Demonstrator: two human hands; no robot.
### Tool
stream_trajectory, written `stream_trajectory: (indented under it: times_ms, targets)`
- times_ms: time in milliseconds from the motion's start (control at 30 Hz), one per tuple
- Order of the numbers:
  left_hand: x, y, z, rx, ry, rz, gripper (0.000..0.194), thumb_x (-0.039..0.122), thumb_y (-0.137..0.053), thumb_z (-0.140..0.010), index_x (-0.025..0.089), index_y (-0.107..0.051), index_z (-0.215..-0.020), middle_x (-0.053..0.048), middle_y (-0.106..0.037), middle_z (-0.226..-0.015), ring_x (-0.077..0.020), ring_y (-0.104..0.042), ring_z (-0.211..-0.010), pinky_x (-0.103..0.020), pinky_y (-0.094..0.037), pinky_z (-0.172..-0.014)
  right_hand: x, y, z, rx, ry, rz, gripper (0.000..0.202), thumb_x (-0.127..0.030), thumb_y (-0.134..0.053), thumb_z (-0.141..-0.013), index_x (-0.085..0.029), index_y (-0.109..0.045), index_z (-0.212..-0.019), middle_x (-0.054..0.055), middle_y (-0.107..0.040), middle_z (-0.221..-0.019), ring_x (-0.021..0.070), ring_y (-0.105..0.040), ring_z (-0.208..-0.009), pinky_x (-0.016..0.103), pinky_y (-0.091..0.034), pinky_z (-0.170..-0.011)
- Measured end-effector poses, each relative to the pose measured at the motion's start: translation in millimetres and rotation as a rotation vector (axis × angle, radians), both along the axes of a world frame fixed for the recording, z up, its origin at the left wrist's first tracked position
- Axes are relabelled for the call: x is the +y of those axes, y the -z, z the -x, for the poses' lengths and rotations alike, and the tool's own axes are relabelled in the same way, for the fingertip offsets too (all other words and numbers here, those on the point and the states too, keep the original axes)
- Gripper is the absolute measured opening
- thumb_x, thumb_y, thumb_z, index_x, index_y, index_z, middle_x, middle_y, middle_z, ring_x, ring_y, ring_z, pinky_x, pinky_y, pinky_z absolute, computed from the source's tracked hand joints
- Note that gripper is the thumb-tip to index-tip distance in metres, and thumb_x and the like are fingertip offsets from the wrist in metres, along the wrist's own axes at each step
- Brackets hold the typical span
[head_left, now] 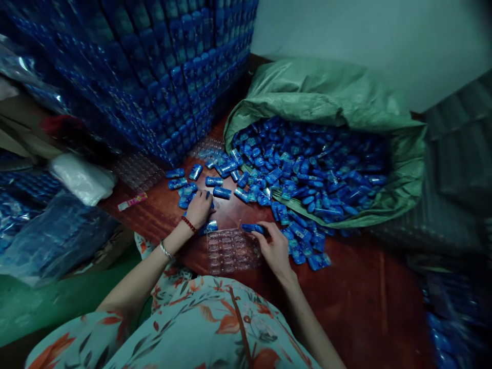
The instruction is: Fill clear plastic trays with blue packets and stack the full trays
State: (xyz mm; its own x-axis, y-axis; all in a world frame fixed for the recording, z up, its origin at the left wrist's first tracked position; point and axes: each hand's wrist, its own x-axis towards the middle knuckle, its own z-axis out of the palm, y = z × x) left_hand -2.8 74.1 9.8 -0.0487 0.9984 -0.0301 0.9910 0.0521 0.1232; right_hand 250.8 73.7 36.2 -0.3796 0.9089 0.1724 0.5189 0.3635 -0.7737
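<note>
My right hand pinches a small shiny blue packet between thumb and fingers, just above the far right corner of a clear plastic tray with rows of molded hollows. My left hand is further back and to the left, its fingers curled round another blue packet that shows only in part. Several loose blue packets lie around and beyond this hand. One packet rests at the tray's far left edge. The tray lies on the reddish-brown table close to my body.
A large green sack lies open at the back right, blue packets spilling from its mouth. Tall stacks of blue packs rise at the back left. More clear trays, a pink-and-white strip and a white plastic bag sit on the left.
</note>
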Motion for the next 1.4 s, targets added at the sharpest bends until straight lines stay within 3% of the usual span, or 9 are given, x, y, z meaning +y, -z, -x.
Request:
stream_trajectory:
  times_ms: [167, 333, 533, 633, 800, 900, 1100, 1267, 1400]
  targets:
    - [-7, 6.7, 5, 0.004, 0.052, 0.085, 0.048, -0.001, -0.034, -0.082, 0.007, -0.041, -0.128, -0.026, -0.040, -0.131, -0.0301, -0.050, -0.112, -0.039, -0.049, -0.081, -3, 7.3, 0, -0.003, -0.048, 0.020, 0.013, -0.025, -0.053, -0.086, -0.021, -0.059, -0.098, 0.003, -0.061, -0.090, 0.0161, -0.057, -0.084, 0.027, -0.046, -0.073]
    - [-19, 5.9, 26, -0.265, 0.153, -0.030, 0.037, 0.012, -0.039, -0.086, 0.017, -0.052, -0.120, -0.016, -0.047, -0.125, -0.0240, -0.054, -0.107, -0.039, -0.048, -0.088, 2, 8.6, 7, -0.047, -0.174, -0.023, 0.017, -0.022, -0.048, -0.089, -0.021, -0.057, -0.103, 0.005, -0.059, -0.093, 0.0167, -0.057, -0.088, 0.029, -0.046, -0.080]
    - [-30, 14.3, 31, -0.510, 0.022, -0.244, 0.034, 0.017, -0.049, -0.082, 0.016, -0.055, -0.115, -0.013, -0.046, -0.123, -0.0246, -0.048, -0.116, -0.042, -0.044, -0.097, 6, -1.7, 14, -0.322, -0.359, -0.065, 0.026, -0.016, -0.044, -0.089, -0.023, -0.056, -0.111, 0.005, -0.055, -0.091, 0.0161, -0.057, -0.079, 0.026, -0.048, -0.070]
    - [-43, 8.4, 22, -0.518, -0.021, -0.332, 0.031, 0.016, -0.045, -0.085, 0.015, -0.055, -0.114, -0.012, -0.052, -0.116, -0.0225, -0.053, -0.108, -0.040, -0.047, -0.093, 5, -3.3, 14, -0.358, -0.359, -0.060, 0.025, -0.016, -0.045, -0.089, -0.021, -0.057, -0.110, 0.005, -0.055, -0.090, 0.0159, -0.057, -0.077, 0.025, -0.048, -0.069]
    - [-75, -19.1, -16, -0.599, -0.035, -0.464, 0.023, 0.023, -0.048, -0.088, 0.019, -0.056, -0.109, -0.006, -0.063, -0.100, -0.0167, -0.060, -0.093, -0.030, -0.051, -0.085, 0, 2.0, 12, -0.321, -0.327, -0.035, 0.026, -0.019, -0.045, -0.089, -0.022, -0.056, -0.113, 0.006, -0.056, -0.096, 0.0165, -0.058, -0.085, 0.027, -0.049, -0.076]
    - [-85, -17.7, -40, -0.667, 0.016, -0.436, 0.022, 0.023, -0.048, -0.089, 0.020, -0.055, -0.110, -0.005, -0.065, -0.099, -0.0164, -0.061, -0.094, -0.031, -0.050, -0.085, -3, 3.6, 12, -0.321, -0.307, -0.028, 0.027, -0.018, -0.044, -0.090, -0.022, -0.055, -0.114, 0.006, -0.056, -0.096, 0.0168, -0.058, -0.086, 0.027, -0.049, -0.077]
    - [-86, 8.1, -49, -0.514, 0.162, -0.343, 0.033, 0.011, -0.035, -0.089, 0.017, -0.050, -0.118, -0.011, -0.060, -0.107, -0.0194, -0.058, -0.101, -0.035, -0.051, -0.084, -6, 0.8, 14, -0.419, -0.285, -0.049, 0.028, -0.018, -0.044, -0.090, -0.022, -0.055, -0.115, 0.006, -0.056, -0.096, 0.0165, -0.057, -0.086, 0.027, -0.048, -0.074]
    - [-88, 2.0, -45, -0.373, 0.317, -0.236, 0.034, 0.008, -0.035, -0.088, 0.016, -0.048, -0.118, -0.012, -0.058, -0.105, -0.0189, -0.057, -0.097, -0.033, -0.051, -0.084, -9, -4.6, 20, -0.610, -0.338, -0.106, 0.033, -0.011, -0.040, -0.089, -0.022, -0.054, -0.116, 0.006, -0.055, -0.096, 0.0174, -0.055, -0.089, 0.028, -0.046, -0.078]
    - [-76, -4.4, -46, -0.293, 0.354, -0.151, 0.031, 0.006, -0.039, -0.085, 0.013, -0.051, -0.112, -0.011, -0.058, -0.096, -0.0204, -0.057, -0.091, -0.034, -0.051, -0.080, -7, -11.7, 27, -0.706, -0.425, -0.180, 0.033, -0.008, -0.040, -0.088, -0.018, -0.053, -0.116, 0.008, -0.056, -0.098, 0.0193, -0.054, -0.089, 0.030, -0.045, -0.081]
